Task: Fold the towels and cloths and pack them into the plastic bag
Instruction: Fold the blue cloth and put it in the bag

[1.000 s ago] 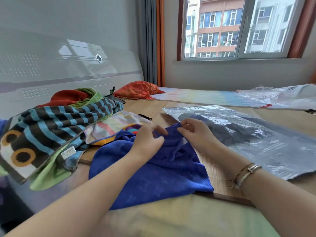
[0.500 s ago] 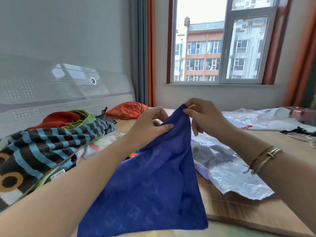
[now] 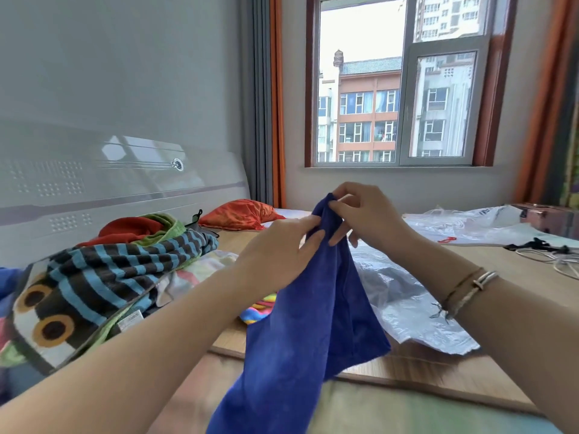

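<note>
Bare sleeveless forearms, right wrist point(image 3: 463, 292) with silver bangle, thin brown, perhaps corded, bracelet

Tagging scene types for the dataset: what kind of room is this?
Most likely a home bedroom: a padded headboard against the wall, a window with orange curtains facing apartment blocks, and a pile of towels on a bed-like surface.

— What are we working on here?
— A bed point(image 3: 517, 277), topped with a wooden-slat mat.
— And what do we have lying on it?
— On our left a heap with a striped towel point(image 3: 119, 277) on top, an orange pillow point(image 3: 241, 214) beyond, a clear plastic bag point(image 3: 404, 302) in the middle, more plastic bags point(image 3: 476, 223) and white cables point(image 3: 560, 261) far right.
</note>
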A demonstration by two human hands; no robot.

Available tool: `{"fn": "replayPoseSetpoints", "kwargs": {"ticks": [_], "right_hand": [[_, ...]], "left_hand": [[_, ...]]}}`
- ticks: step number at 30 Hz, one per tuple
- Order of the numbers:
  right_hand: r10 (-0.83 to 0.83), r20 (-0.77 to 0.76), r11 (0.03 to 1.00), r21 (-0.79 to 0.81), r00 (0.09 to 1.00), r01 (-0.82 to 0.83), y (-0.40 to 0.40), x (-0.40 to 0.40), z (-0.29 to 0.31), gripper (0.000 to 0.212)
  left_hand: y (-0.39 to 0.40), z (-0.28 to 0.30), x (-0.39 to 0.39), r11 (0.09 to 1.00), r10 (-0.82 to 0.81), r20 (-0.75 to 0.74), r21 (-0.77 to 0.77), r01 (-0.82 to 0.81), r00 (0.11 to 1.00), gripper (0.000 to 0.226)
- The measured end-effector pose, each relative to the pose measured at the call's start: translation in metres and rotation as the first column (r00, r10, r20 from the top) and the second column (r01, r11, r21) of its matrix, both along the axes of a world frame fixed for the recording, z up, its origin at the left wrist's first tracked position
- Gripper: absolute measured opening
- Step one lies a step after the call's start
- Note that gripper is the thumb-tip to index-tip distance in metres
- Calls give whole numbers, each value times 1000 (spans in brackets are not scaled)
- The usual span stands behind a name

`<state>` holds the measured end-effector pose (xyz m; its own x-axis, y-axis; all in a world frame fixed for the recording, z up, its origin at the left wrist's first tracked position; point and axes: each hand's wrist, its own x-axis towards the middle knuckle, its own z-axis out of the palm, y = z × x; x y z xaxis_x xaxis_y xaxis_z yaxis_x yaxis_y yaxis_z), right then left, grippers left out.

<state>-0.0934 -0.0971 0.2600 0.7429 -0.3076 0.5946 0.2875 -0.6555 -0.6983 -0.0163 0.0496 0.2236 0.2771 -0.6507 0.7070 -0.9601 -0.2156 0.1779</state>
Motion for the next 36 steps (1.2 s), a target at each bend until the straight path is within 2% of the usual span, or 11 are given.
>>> {"fn": "replayPoseSetpoints", "kwargs": {"ticks": [5,9,15,17,20,22,24,26,27,31,36], "right_hand": [[-26,-8,999,-22,1000,26,4,3,-13,15],[-63,-27,997,-45,998,62,2,12,-28,13],[-173,-61,982,-88,983,167,-2,40,-52,13],[-208,-58,975,-87,976,203,-6,49,-56,12],[-229,-47,973,-7,972,229,-18,58,-57,11],[-231,-45,969,80,972,234,-28,62,-56,11],[-233,-53,962,135,971,238,-36,65,-56,11],[-241,-57,955,165,969,247,-42,67,-57,11],[-241,-53,952,179,969,247,-43,68,-58,10],[-250,-41,944,210,967,253,-47,64,-58,9],[-288,34,943,188,957,276,-41,52,-43,8]], "left_hand": [[6,-14,6,923,320,355,91,-373,878,33],[12,-24,24,834,456,324,171,-525,829,40],[23,-47,56,666,606,328,289,-688,725,18],[23,-59,65,670,603,254,353,-653,756,21],[23,-71,80,832,428,22,381,-404,903,19],[24,-76,87,922,290,-97,294,-251,952,18],[23,-80,84,968,203,-304,205,-144,931,22],[22,-85,74,981,124,-523,194,-24,843,24],[22,-89,71,979,95,-546,204,22,833,27],[28,-102,74,947,91,-357,319,30,930,30],[52,-73,76,854,409,-163,414,-314,898,28]]}}
